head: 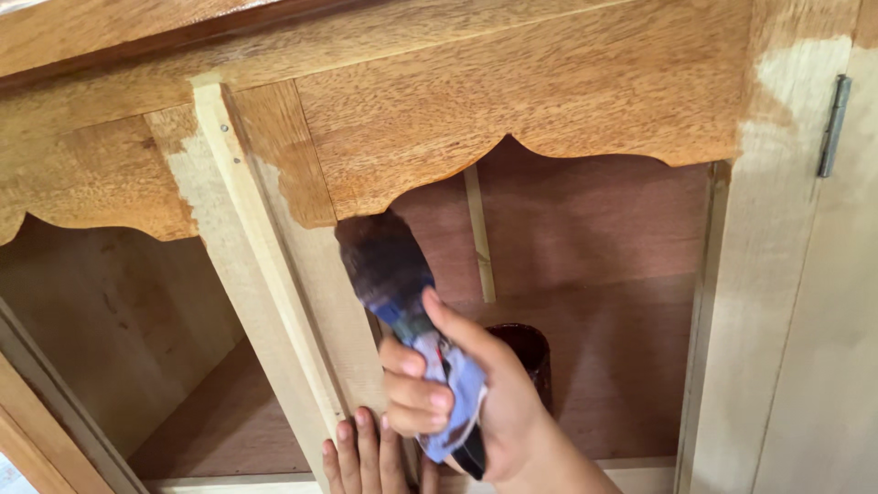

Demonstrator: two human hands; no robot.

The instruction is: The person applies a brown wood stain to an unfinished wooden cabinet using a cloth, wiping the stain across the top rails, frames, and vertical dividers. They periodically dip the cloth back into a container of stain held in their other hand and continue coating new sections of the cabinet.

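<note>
Right hand, fingers wrapped round a blue-handled brush, bristles against the cabinet's centre post, mid-staining. Left hand flat, fingers spread, bracing the post's foot. Dark stain cup behind. Probably bare pale wood next: steady, even strokes.

The right hand is gripping a wide, stain-darkened paintbrush with a blue handle, its bristles touching the upright post of a part-varnished wooden cabinet. The left hand is resting its fingers on the post's base. A dark brown cup is standing inside, behind the right hand.
</note>
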